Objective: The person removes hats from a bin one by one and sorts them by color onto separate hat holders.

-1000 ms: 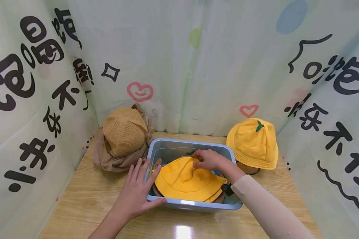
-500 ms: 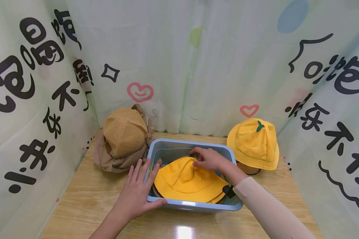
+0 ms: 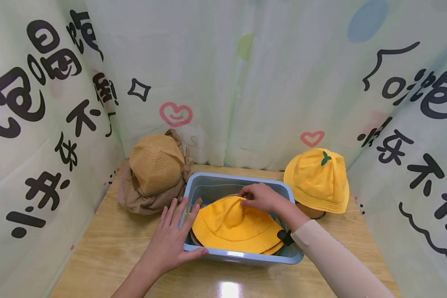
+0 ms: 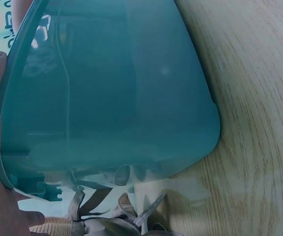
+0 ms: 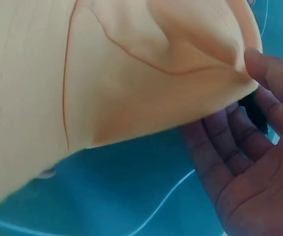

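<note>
1. Clearly, in the head view, the yellow hat (image 3: pixel 232 227) lies inside the bin (image 3: pixel 242 255), its brim toward the bin's near side. The right hand (image 3: pixel 261 196) reaches across the bin's right rim and pinches the hat's crown between thumb and fingers. The left hand (image 3: pixel 171 244) rests at the bin's near left corner, fingers straight and spread apart, holding nothing.
2. Also in the head view, left of the bin, a straw hat (image 3: pixel 156 163) sits on a brown hat (image 3: pixel 150 205). Right of the bin is a second yellow hat (image 3: pixel 316 184) with a green sprout (image 3: pixel 325 158). The bin stands on a wooden table (image 3: pixel 108 244), and a printed curtain (image 3: pixel 223 82) hangs behind it.
3. In the left wrist view, the bin's outer wall fills the middle; the left hand is cut off beside its rim, so I cannot tell how every finger lies.
4. In the right wrist view, above the bin's floor, the thumb presses the hat's cloth, other fingers curled underneath.
</note>
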A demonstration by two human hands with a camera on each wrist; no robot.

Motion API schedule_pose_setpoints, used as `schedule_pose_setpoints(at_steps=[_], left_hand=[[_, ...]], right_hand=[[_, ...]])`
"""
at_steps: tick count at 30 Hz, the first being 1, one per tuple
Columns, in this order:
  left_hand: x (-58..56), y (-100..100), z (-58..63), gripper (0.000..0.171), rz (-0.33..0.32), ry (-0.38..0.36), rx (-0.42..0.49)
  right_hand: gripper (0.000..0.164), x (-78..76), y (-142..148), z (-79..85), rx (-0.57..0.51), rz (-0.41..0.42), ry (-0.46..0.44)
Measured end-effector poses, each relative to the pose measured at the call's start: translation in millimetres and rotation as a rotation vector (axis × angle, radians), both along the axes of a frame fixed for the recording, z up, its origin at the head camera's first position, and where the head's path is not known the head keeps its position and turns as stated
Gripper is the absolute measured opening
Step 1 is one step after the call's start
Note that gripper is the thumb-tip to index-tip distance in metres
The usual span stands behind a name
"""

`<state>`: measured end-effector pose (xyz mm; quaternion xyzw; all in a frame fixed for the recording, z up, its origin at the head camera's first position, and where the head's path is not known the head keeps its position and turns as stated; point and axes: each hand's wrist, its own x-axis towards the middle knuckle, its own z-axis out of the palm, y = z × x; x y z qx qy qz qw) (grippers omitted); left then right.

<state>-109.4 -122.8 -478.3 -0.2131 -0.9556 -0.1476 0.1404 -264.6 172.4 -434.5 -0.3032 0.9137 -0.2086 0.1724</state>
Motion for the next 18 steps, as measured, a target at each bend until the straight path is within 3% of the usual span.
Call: schedule_pose_setpoints(at_steps=[8,18], left_hand=[[0.2,-1,0.8,0.108,0.003,-0.023,0.020],[0.7,0,2.1,0.105,-0.004,-0.025,0.007]], right_hand=[[0.010,2.8,-1,2.4,-0.040,-0.011,0.054],[0.006,12.8,9,26.7,-0.094,-0.059,0.107]])
